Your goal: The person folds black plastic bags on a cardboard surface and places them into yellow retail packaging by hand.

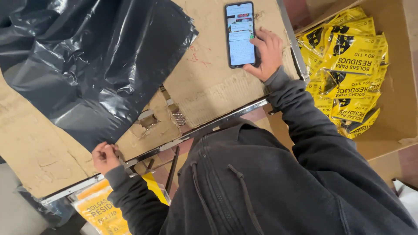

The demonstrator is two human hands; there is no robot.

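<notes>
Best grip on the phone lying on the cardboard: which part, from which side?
Take the phone by its two long edges near the lower end, coming from the right, where the right hand already rests against it. It lies flat, screen up, on the cardboard, so only the thin sides are open to fingers. The black bag lies to its left.

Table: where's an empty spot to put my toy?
Bare cardboard lies between the black plastic sheet and the phone. Another patch sits below the sheet, left of the left hand. The box of yellow packets is crowded.
</notes>
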